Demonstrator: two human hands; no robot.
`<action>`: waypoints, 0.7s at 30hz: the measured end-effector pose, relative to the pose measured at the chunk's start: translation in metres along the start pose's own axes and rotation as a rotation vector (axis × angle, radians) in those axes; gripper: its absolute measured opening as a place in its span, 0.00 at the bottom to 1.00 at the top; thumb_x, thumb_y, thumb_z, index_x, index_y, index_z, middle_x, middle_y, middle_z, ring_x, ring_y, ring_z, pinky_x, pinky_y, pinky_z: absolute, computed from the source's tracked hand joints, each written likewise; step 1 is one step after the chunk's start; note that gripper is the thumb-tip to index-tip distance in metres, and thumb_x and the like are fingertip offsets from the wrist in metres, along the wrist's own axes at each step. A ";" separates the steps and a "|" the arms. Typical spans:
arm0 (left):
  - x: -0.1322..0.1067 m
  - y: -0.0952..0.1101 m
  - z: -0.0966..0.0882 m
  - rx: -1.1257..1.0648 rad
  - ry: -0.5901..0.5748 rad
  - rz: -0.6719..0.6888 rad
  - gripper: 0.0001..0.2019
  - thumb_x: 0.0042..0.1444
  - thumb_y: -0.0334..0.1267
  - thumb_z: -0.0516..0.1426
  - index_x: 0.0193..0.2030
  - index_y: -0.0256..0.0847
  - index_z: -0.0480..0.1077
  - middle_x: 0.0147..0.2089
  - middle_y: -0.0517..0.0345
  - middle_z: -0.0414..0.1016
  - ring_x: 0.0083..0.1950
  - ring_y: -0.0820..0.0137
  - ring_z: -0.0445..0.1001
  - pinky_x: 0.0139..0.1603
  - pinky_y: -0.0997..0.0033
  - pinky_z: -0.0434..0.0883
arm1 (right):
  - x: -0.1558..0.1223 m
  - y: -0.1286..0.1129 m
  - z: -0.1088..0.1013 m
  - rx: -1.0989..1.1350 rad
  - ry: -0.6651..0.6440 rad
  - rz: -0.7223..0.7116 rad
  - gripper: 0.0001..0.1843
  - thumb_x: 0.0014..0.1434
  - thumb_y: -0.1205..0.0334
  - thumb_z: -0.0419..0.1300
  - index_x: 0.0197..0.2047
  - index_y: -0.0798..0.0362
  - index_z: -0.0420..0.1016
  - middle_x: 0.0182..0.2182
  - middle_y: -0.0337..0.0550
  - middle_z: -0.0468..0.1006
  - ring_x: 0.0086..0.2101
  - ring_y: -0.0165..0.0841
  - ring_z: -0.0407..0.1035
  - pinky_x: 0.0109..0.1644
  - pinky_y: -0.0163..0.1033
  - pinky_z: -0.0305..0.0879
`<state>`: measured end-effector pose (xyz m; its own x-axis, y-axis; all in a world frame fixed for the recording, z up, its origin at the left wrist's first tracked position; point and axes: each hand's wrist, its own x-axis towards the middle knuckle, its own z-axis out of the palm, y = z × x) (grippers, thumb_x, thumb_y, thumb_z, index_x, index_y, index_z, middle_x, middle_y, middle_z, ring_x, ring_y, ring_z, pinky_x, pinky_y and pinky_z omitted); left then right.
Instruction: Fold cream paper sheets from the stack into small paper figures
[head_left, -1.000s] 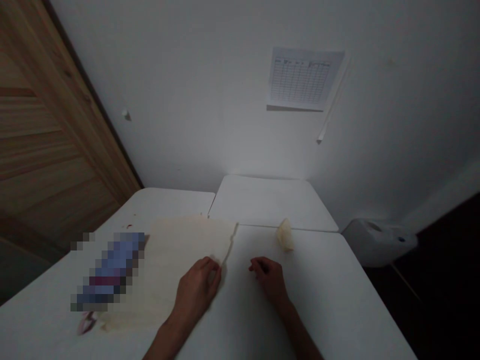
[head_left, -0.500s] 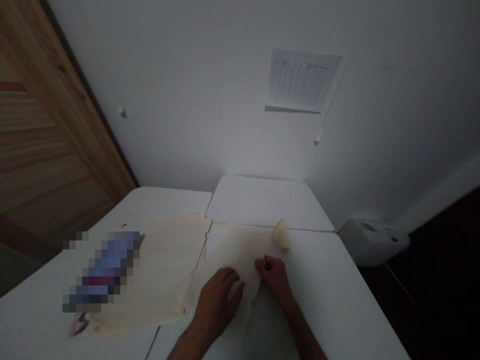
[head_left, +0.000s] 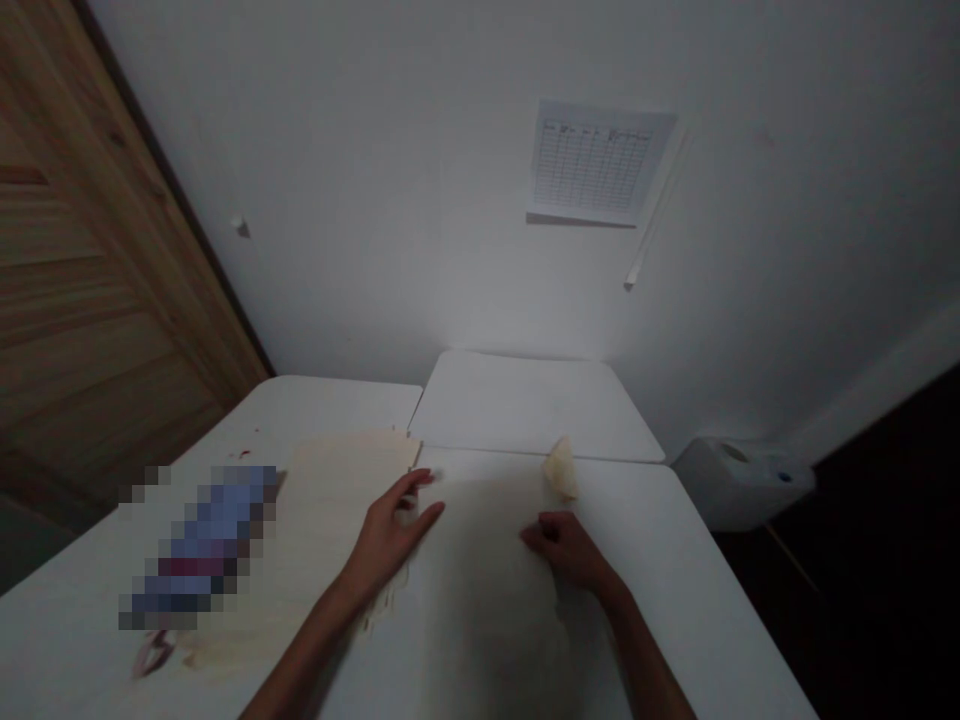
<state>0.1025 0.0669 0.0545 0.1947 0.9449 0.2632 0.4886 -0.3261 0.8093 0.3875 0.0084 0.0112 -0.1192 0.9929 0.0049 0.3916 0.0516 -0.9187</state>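
Paper sheet (head_left: pixel 472 570) laid flat on desk (head_left: pixel 645 550).
My left hand (head_left: pixel 391 535) and right hand (head_left: pixel 566 548) lie open, holding nothing; next move calls for taking its edge.

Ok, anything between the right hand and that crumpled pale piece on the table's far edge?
Nothing visible. The right hand lies short of the crumpled pale piece, with only white table or thin pale paper between; too dim to tell which.

The left hand (head_left: pixel 394 530) reaches forward, palm down, with thumb and fingers spread apart; the right hand (head_left: pixel 568 550) lies well to its right, palm down, fingers loosely curled.
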 end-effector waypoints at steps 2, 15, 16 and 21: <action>0.007 0.002 -0.003 0.072 -0.013 0.140 0.23 0.56 0.48 0.57 0.56 0.43 0.65 0.55 0.50 0.71 0.51 0.62 0.72 0.53 0.60 0.68 | 0.000 -0.002 -0.001 -0.048 -0.026 -0.034 0.20 0.58 0.51 0.58 0.20 0.55 0.65 0.17 0.31 0.58 0.20 0.24 0.51 0.23 0.30 0.45; 0.030 0.010 -0.008 0.134 -0.336 0.127 0.16 0.58 0.44 0.52 0.30 0.37 0.76 0.23 0.61 0.71 0.26 0.72 0.67 0.29 0.74 0.62 | -0.008 -0.009 -0.003 -0.074 0.048 0.045 0.14 0.55 0.52 0.60 0.35 0.56 0.76 0.21 0.37 0.73 0.22 0.29 0.64 0.27 0.32 0.58; 0.030 0.006 -0.012 0.097 -0.295 0.084 0.16 0.57 0.45 0.52 0.30 0.37 0.76 0.23 0.61 0.70 0.25 0.72 0.66 0.28 0.74 0.61 | -0.012 -0.006 -0.005 -0.029 0.082 0.088 0.17 0.54 0.51 0.61 0.41 0.56 0.76 0.23 0.39 0.75 0.23 0.31 0.67 0.27 0.33 0.60; 0.024 -0.017 -0.030 -0.054 -0.102 -0.130 0.19 0.48 0.53 0.59 0.28 0.36 0.76 0.22 0.60 0.71 0.24 0.71 0.66 0.24 0.76 0.59 | -0.038 0.011 -0.014 0.116 0.150 0.175 0.24 0.53 0.47 0.62 0.44 0.57 0.76 0.25 0.43 0.78 0.24 0.34 0.70 0.26 0.35 0.62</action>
<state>0.0736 0.0959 0.0630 0.2195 0.9703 0.1019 0.4699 -0.1966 0.8606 0.4094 -0.0270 0.0064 0.0809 0.9909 -0.1078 0.2864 -0.1267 -0.9497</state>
